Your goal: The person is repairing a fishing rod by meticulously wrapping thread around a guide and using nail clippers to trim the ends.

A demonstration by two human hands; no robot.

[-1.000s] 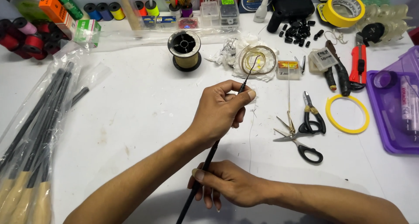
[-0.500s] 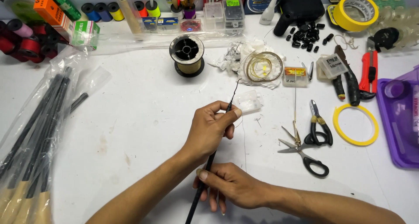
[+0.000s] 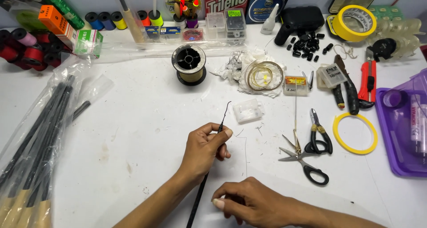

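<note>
Fingers of left hand point(image 3: 205, 148) pinch thin black rod point(image 3: 221, 121); bare tabletop point(image 3: 147, 121) surrounds.

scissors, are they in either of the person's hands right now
No, the scissors lie on the white table while the left hand pinches a thin black rod.
</note>
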